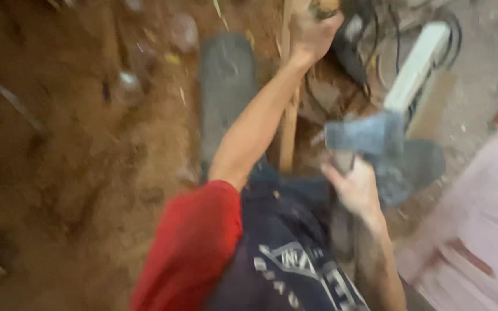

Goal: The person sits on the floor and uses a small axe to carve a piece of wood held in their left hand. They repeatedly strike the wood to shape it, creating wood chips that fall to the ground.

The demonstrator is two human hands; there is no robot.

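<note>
Brown sawdust covers the floor in the head view, with a grey slab lying on it and tangled black cables beside a white power strip further out. A pink board lies at the right. The left hand, arm stretched forward, is closed around the top of an upright wooden stick. The right hand is wrapped around the handle of a grey hatchet, head raised just beside the stick.
</note>
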